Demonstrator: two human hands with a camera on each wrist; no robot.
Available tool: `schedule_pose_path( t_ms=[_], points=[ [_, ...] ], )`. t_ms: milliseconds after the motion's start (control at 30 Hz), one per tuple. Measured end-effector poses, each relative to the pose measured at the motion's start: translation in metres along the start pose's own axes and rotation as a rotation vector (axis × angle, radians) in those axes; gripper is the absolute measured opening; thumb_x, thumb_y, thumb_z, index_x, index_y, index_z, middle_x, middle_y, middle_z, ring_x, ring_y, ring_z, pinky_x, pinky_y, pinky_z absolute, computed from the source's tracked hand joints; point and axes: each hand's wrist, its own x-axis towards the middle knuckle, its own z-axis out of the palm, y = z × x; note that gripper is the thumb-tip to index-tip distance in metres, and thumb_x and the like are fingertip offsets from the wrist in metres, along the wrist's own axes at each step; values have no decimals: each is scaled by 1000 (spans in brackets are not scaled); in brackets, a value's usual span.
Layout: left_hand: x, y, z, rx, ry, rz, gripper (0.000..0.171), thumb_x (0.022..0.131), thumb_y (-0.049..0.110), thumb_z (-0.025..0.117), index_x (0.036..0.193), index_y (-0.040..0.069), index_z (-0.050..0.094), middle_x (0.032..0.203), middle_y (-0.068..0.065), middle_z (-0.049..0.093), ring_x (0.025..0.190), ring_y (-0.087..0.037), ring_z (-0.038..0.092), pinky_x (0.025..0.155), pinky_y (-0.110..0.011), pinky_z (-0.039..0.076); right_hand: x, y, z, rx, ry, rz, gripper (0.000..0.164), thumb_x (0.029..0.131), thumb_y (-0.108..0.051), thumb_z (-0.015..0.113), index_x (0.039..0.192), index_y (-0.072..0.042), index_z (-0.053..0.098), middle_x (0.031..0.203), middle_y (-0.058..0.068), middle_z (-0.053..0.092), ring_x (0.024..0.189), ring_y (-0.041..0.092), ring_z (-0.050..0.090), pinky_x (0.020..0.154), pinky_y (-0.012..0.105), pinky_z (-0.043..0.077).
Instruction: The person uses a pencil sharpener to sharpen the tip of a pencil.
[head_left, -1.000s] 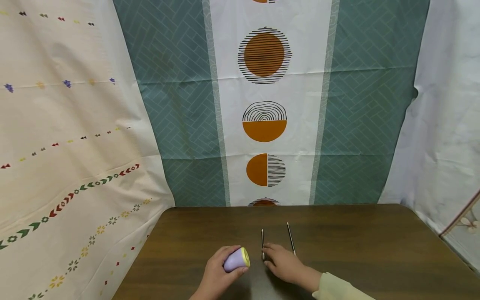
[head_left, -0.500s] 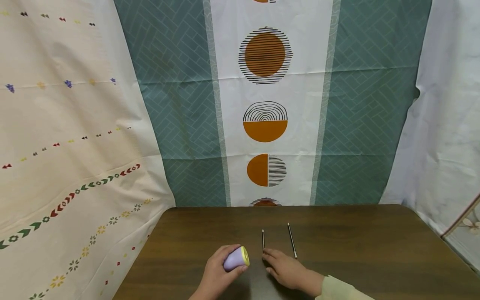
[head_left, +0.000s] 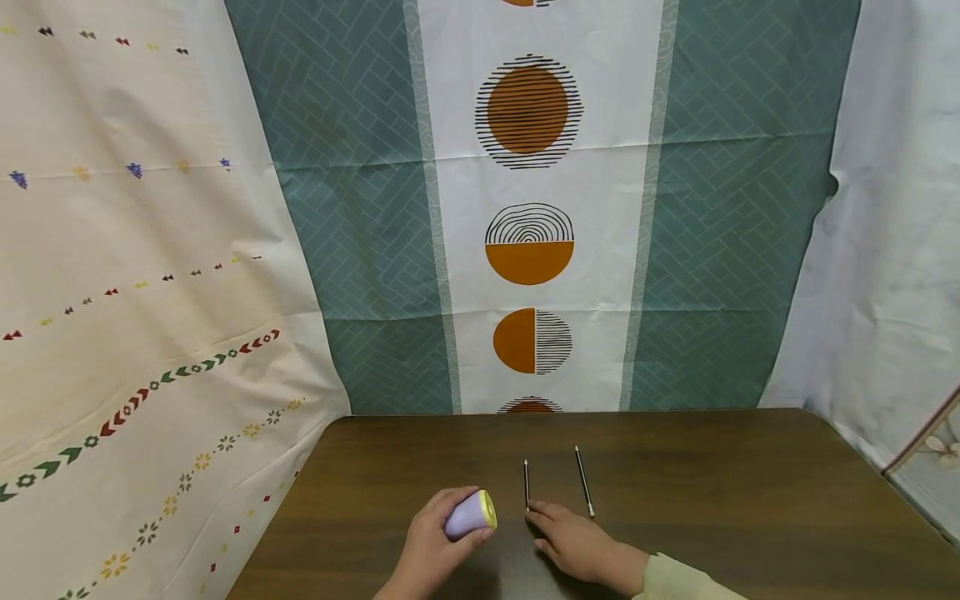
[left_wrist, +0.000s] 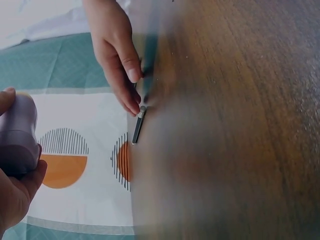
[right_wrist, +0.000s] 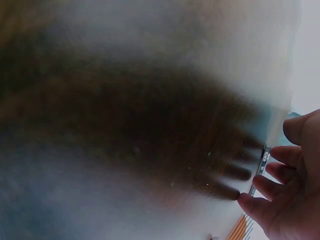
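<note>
My left hand (head_left: 433, 546) grips a lilac, waisted, barrel-shaped thing (head_left: 467, 517) with a yellow end that faces right, held above the table. The left wrist view shows its smooth side (left_wrist: 19, 125) between thumb and fingers. My right hand (head_left: 576, 542) is low over the table with its fingers extended. Its fingertips are right at the near end of a thin black pencil (head_left: 527, 483), whose pale point faces away from me. A second black pencil (head_left: 584, 483) lies to the right, slightly slanted, just beyond the hand. Much of the right wrist view is blurred tabletop.
The dark wooden table (head_left: 712, 475) reaches back to a hanging green and white cloth (head_left: 585, 367) with orange circles. A cream patterned cloth (head_left: 150, 292) hangs along the left side, and a pale cloth (head_left: 885, 250) on the right.
My right hand has shifted slightly back toward me, uncovering the near end of the right pencil. The left hand with the lilac thing has stayed almost in place.
</note>
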Motion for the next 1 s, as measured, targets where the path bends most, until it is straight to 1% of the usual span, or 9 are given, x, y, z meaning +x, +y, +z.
schedule_pose_path(
  t_ms=[233, 367, 500, 667, 867, 1000],
  points=[
    [2, 2, -2, 9, 0, -6, 50, 78, 28, 89, 122, 11, 72, 113, -6, 73, 90, -5, 59, 72, -22, 47, 1, 0, 2, -8, 13, -9, 45, 103, -28, 60, 140, -4, 59, 149, 14, 57, 134, 33, 59, 106, 44, 52],
    [4, 2, -2, 7, 15, -6, 48, 77, 27, 89, 120, 14, 73, 113, -5, 73, 89, -5, 59, 72, -22, 47, 1, 0, 2, -16, 14, -7, 44, 102, -28, 60, 140, -5, 59, 149, 13, 58, 133, 31, 60, 106, 42, 53],
    [6, 1, -2, 6, 33, 1, 48, 76, 26, 90, 119, 13, 73, 112, -5, 74, 88, -5, 60, 72, -22, 47, 1, 0, 1, -16, 22, -13, 44, 102, -27, 61, 140, -5, 60, 147, 14, 59, 132, 31, 60, 105, 42, 53],
    [10, -1, -3, 9, 42, -2, 49, 76, 25, 90, 119, 10, 73, 110, -5, 74, 87, -5, 59, 71, -22, 46, 1, 1, 1, -12, 11, -3, 44, 102, -27, 61, 140, -5, 59, 147, 14, 59, 133, 31, 60, 105, 41, 53],
    [15, 0, -4, 6, 55, -15, 48, 75, 25, 90, 118, 12, 73, 110, -4, 74, 86, -4, 57, 70, -22, 45, 0, 0, -1, -18, 2, -5, 45, 102, -28, 62, 141, -5, 59, 149, 13, 58, 134, 30, 59, 106, 41, 53],
    [19, 0, -5, 21, 74, -15, 47, 75, 24, 90, 118, 12, 74, 110, -4, 74, 86, -5, 58, 70, -22, 45, 0, -1, -3, -16, -2, -8, 45, 102, -28, 62, 140, -5, 59, 148, 14, 58, 134, 30, 59, 106, 40, 53]
  ],
)
